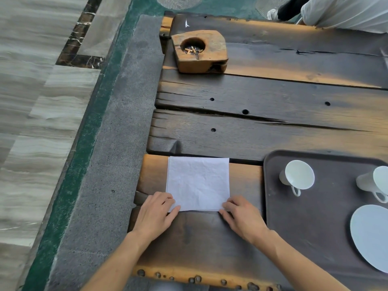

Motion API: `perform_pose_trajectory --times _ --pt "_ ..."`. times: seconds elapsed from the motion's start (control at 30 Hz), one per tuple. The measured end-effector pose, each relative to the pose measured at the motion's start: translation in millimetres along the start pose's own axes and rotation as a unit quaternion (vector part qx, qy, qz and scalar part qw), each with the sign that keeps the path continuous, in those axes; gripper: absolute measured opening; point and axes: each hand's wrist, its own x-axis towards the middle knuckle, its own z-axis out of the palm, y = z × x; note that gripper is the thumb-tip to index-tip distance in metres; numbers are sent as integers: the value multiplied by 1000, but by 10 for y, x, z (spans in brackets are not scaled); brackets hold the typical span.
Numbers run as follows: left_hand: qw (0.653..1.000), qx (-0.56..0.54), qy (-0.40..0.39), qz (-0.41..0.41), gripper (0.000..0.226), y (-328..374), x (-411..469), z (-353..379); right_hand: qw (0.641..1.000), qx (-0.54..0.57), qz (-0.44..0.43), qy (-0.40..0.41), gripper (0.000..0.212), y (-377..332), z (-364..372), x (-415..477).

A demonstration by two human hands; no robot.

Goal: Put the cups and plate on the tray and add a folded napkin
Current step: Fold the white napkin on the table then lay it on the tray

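Observation:
A white napkin (198,181) lies flat on the dark wooden table (273,122), left of a brown tray (310,223). My left hand (156,214) pinches the napkin's near left corner. My right hand (243,218) pinches its near right corner. On the tray stand two white cups, one at the back left (298,175) and one at the right edge of the view (375,181), partly cut off. A white plate (371,236) lies on the tray's near right part, also cut off by the frame.
A wooden ashtray (200,51) with cigarette butts sits at the table's far left corner. Another person in white clothing (346,11) is at the far right. The table's left edge drops to a grey stone and green floor (109,143).

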Motion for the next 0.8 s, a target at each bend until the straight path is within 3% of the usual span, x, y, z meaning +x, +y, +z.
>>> perform_pose_trajectory --times 0.1,0.17,0.27,0.4,0.8 --pt "1000 0 21 4 40 76 190 19 996 -3 -5 89 15 -76 0 135" --pt "1000 16 -5 0 51 170 362 27 992 -1 8 125 31 -199 17 275" --pt "995 46 -88 -26 71 306 623 86 995 8 21 100 57 -405 55 519" --pt "988 90 -125 -29 71 304 890 229 996 19 61 57 64 -462 136 816" --pt "989 104 -102 -20 75 88 985 459 992 -60 110 15 84 -79 368 928"
